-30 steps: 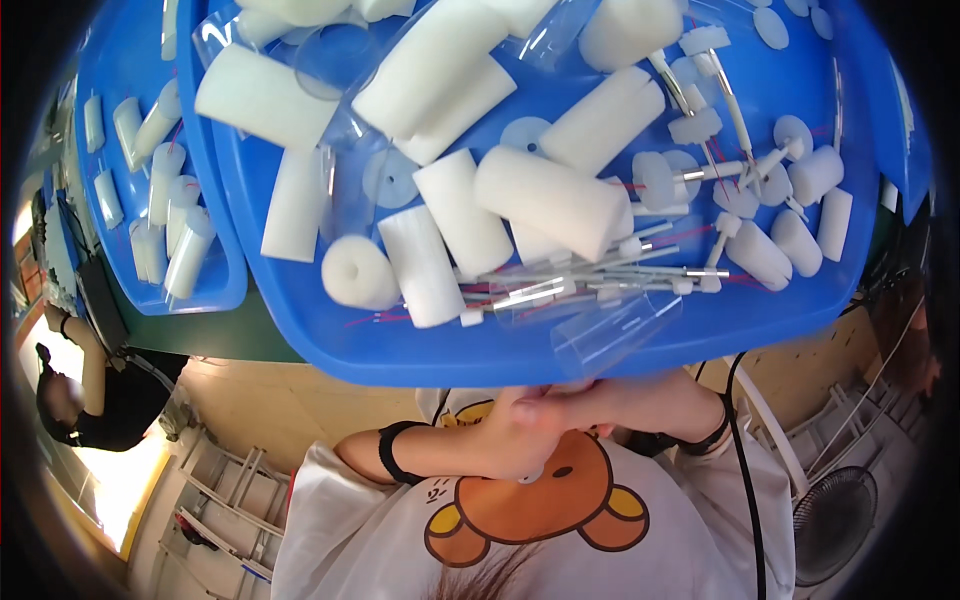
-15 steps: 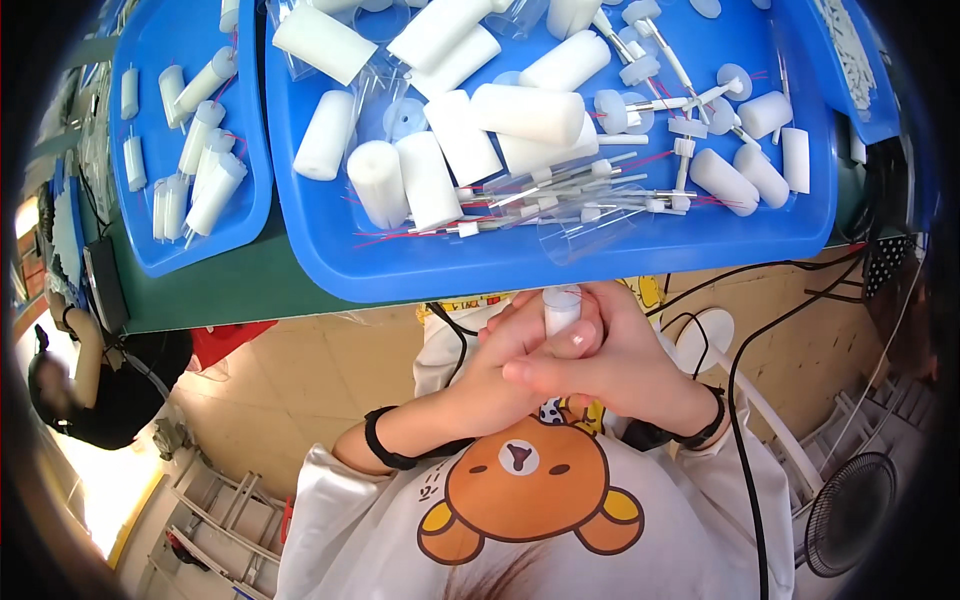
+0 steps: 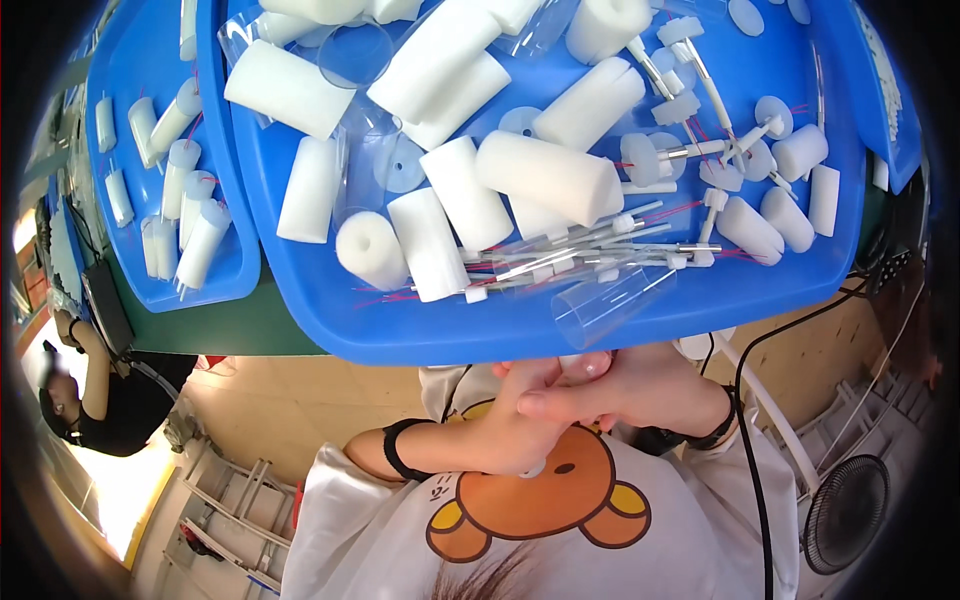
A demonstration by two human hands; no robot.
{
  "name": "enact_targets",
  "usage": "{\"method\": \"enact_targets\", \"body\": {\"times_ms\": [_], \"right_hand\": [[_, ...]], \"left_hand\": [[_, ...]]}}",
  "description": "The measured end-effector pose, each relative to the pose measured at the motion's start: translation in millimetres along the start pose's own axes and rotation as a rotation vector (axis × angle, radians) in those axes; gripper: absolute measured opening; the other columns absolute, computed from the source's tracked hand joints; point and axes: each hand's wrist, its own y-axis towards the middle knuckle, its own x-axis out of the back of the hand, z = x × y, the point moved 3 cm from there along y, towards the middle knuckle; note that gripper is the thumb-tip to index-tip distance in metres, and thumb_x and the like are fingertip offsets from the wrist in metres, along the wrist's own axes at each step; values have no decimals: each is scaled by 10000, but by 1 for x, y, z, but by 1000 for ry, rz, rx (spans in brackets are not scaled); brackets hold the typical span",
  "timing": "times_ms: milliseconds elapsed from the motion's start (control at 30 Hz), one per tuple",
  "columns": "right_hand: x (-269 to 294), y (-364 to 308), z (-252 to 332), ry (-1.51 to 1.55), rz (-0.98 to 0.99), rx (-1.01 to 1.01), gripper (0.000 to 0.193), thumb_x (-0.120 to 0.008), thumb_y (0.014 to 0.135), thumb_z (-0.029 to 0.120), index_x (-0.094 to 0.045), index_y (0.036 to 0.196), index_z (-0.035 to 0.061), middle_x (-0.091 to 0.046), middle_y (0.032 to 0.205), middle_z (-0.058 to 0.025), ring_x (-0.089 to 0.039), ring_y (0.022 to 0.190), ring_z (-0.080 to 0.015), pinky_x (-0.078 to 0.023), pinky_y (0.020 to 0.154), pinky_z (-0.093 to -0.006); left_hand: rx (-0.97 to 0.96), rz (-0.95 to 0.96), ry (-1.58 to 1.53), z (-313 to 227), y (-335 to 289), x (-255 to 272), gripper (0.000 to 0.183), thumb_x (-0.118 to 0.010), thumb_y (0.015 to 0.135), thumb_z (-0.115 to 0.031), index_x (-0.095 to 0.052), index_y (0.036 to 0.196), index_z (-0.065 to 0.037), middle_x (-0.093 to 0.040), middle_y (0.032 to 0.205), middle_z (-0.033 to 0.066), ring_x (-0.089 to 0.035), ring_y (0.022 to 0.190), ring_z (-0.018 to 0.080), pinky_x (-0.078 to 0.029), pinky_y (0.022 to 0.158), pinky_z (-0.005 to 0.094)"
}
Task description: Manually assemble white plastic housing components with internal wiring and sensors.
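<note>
Just below the near edge of the large blue tray [image 3: 420,345], my left hand [image 3: 525,410] and my right hand [image 3: 645,388] are clasped together. Both are closed around a small white cylinder [image 3: 571,361]; only a bit of its end shows between the fingers. In the tray lie several white foam cylinders [image 3: 475,195], one with a hole [image 3: 372,250] in its end. A clear plastic tube [image 3: 615,305] rests near the front rim. Behind it is a bunch of thin metal rods [image 3: 600,250] with red wires.
A smaller blue tray [image 3: 205,296] on the left holds white cylinders [image 3: 203,245] with wires. Translucent round discs [image 3: 404,165] lie in the large tray. A black cable [image 3: 745,430] hangs at right, near a fan [image 3: 846,515]. Another person [image 3: 120,400] sits at far left.
The trays appear lower and larger in view. My clasped hands are now closer to the tray's rim, and the white cylinder, plainly visible before, is mostly hidden.
</note>
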Motion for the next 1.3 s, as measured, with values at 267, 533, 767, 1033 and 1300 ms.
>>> {"method": "enact_targets", "body": {"times_ms": [267, 533, 767, 1033, 1300], "right_hand": [[-3, 0, -4, -32, -47, 99, 475, -755, 664, 223, -542, 1045, 35, -572, 857, -35, -525, 574, -55, -403, 419, -174], [-1, 3, -28, -59, -18, 552, 638, -731, 671, 119, -386, 1197, 14, -521, 1080, -100, -536, 899, -115, -456, 548, -182], [-7, -9, -34, 131, -2, 366, 626, -678, 723, 27, -336, 1247, 14, -509, 1134, -100, -492, 1050, -149, -432, 843, -287], [-17, 4, -36, 19, -157, 524, 570, -762, 644, 117, -458, 1110, -3, -558, 1019, -85, -538, 926, -128, -426, 810, -250], [-8, 14, -25, 115, -41, 554, 424, -775, 640, 207, -563, 965, 36, -576, 886, -48, -546, 838, -132, -443, 742, -271]], "left_hand": [[23, 52, 221, -20, 4, 1, 199, -403, 938, -235, -426, 935, -37, -525, 749, 74, -510, 624, 114, -435, 564, 237], [-164, 99, 46, -2, 3, 8, 173, -449, 925, -220, -394, 1002, -75, -493, 784, 52, -501, 650, 114, -441, 565, 243], [-70, 156, -167, -9, -4, 6, 254, -418, 931, -336, -376, 1029, -105, -426, 768, 21, -440, 726, 103, -401, 612, 239], [-181, 238, 21, -5, 0, 20, 258, -422, 930, -327, -392, 808, -102, -393, 747, -7, -350, 670, 85, -318, 613, 228], [-320, 11, 214, 0, 3, 11, 163, -433, 930, -229, -419, 865, -80, -405, 770, -12, -380, 710, 104, -337, 657, 245]]}}
